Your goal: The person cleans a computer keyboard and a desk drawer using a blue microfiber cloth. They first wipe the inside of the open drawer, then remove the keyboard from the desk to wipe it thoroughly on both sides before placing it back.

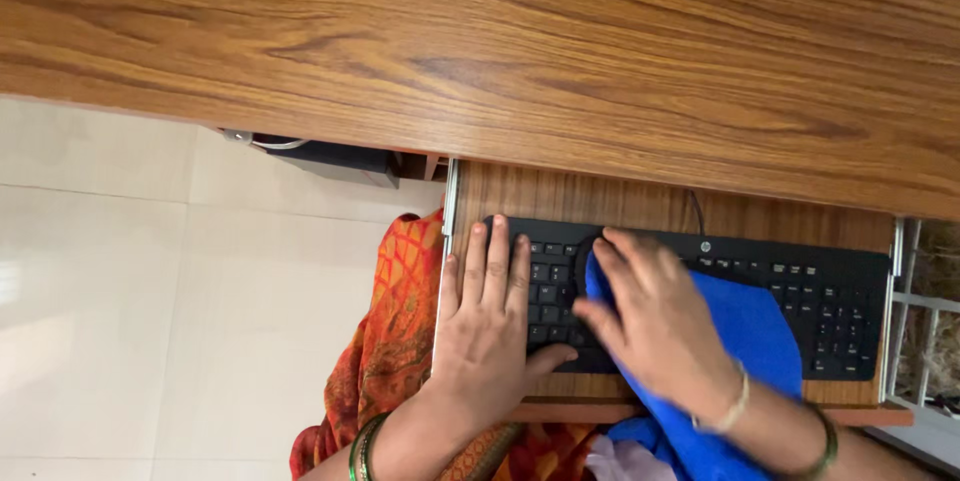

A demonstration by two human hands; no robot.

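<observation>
Bare forearms and bare hands, no sleeves in view. On the left wrist, a stack of thin green and gold bangles. On the right wrist, a pale, slim bangle, and further up that forearm from it a second one, darker and greenish gold. Below the left wrist bangles, draped orange and red patterned cloth with a fine check of lighter lines.

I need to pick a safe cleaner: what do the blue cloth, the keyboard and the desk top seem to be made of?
Blue cloth: soft fabric, maybe microfibre; it folds and drapes.
Keyboard: matte black plastic, by its moulded keys.
Desk top: wood-grain surface with a slight sheen, possibly laminate.
</observation>
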